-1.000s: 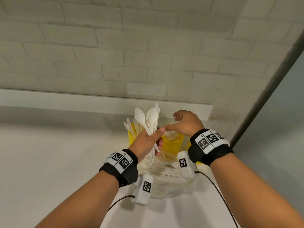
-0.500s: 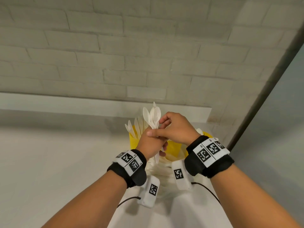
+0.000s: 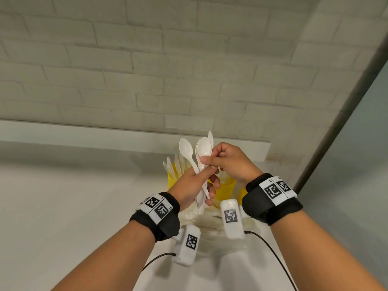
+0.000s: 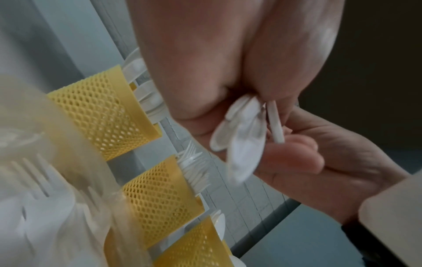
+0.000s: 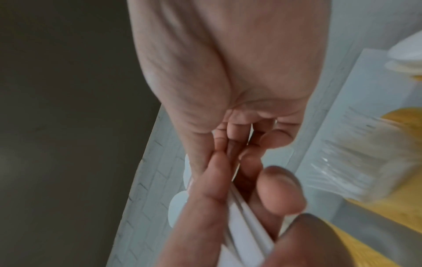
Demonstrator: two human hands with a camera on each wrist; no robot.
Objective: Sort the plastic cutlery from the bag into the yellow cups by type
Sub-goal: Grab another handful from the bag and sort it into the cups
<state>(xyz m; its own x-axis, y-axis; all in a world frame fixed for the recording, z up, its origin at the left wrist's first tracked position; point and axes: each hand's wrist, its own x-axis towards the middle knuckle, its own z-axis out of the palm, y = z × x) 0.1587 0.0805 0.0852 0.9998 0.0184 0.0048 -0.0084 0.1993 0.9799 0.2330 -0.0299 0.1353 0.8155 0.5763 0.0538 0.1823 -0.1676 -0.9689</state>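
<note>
left hand [image 3: 190, 185] grips white spoons [image 3: 201, 152] at frame centre; right hand [image 3: 233, 162] pinches one, probably, above yellow cups [image 4: 107, 112].

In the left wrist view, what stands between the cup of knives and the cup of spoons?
A yellow mesh cup holding forks stands between them, in the row of three; only the left wrist view shows this.

spoons [image 3: 203, 148]: white plastic
cups [image 4: 107, 112]: yellow, with a honeycomb mesh pattern and a plain yellow rim band
forks [image 4: 196, 171]: white
bag [image 4: 34, 126]: clear, slightly cloudy
wristbands [image 3: 273, 198]: black, with white tags carrying black square codes
wall [image 3: 168, 59]: pale grey-white brick
table [image 3: 63, 206]: white
</note>
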